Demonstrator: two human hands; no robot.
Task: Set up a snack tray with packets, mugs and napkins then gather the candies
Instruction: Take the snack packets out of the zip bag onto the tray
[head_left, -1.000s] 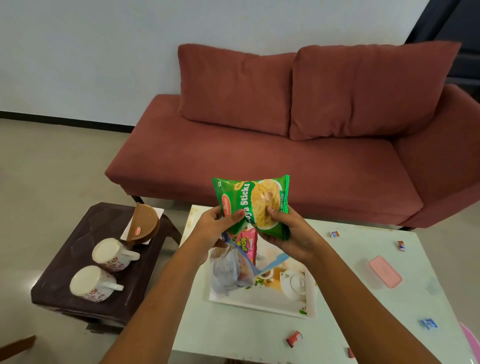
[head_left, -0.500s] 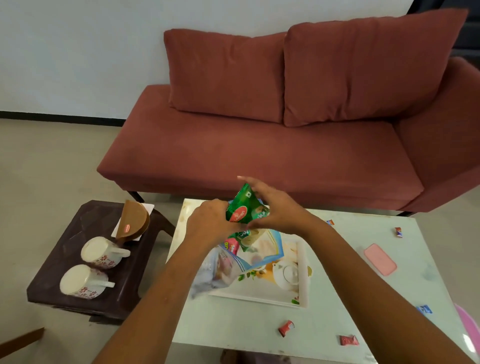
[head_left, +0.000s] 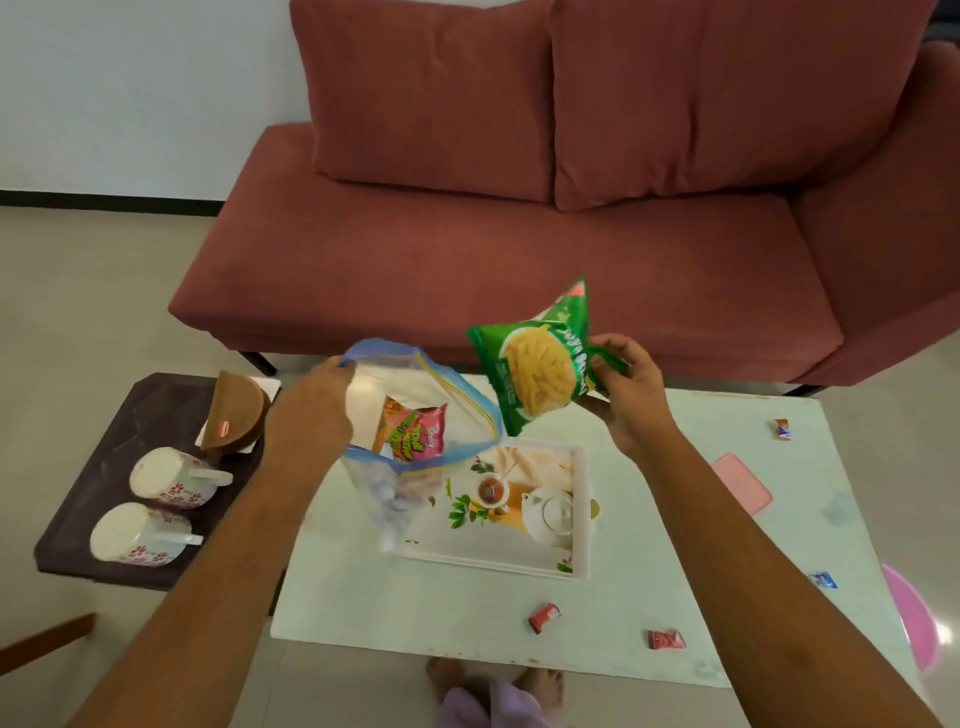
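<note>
One pink-and-orange packet (head_left: 413, 435) shows inside the clear zip bag (head_left: 379, 387); whatever lies lower in the bag is blurred. The left hand (head_left: 306, 415) pinches the bag's blue rim and holds its mouth open over the left end of the printed tray (head_left: 583, 519). The right hand (head_left: 631, 395) grips one edge of the green stick-snack packet (head_left: 540, 369), which is tilted in the air just right of the bag, above the white table (head_left: 363, 597). Two floral mugs (head_left: 176, 478) and a brown napkin holder (head_left: 234, 413) sit on the dark side table (head_left: 93, 493). Red candies (head_left: 544, 617) and a blue candy (head_left: 823, 579) lie scattered. A pink disc (head_left: 911, 618) is cut off at the right edge.
</note>
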